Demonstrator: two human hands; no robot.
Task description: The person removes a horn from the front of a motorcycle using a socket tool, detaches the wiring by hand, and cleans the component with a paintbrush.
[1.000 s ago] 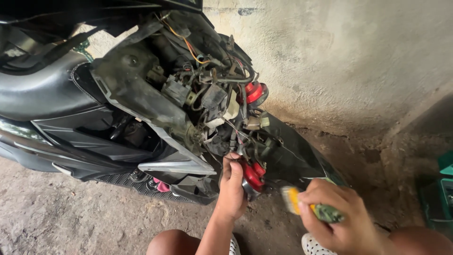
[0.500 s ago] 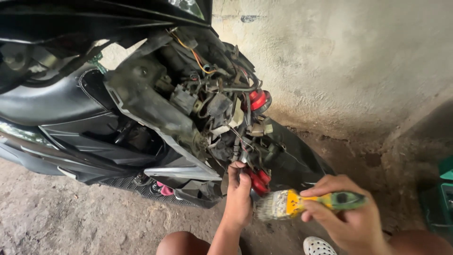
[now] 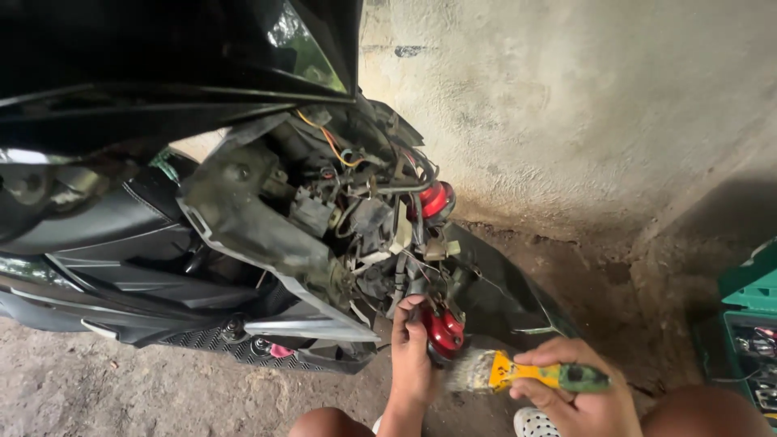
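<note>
Scooter, black, front cowl removed, is leaning across the left of the view on a dirt floor, exposing a tangle of wiring and brackets behind the headlight area. Lower red horn, round and glossy, is hanging at the bottom of that exposed cluster; an upper red horn is sitting higher among the wires, well apart from the lower one. Left hand is reaching up from below, fingers curled closed around the left edge of the lower red horn and the bracket beside it, thumb pressing against the red shell. Right hand is gripping a paintbrush in a closed fist around its green handle; the yellow ferrule and worn pale bristles are pointing left, with the bristle tips lying just beside the underside of the lower red horn, whether touching it cannot be told. A black fender panel is lying behind the horn, towards the rough plastered wall. A green crate holding small parts is standing at the right edge. A patterned shoe is showing at the bottom, beneath the right hand.
</note>
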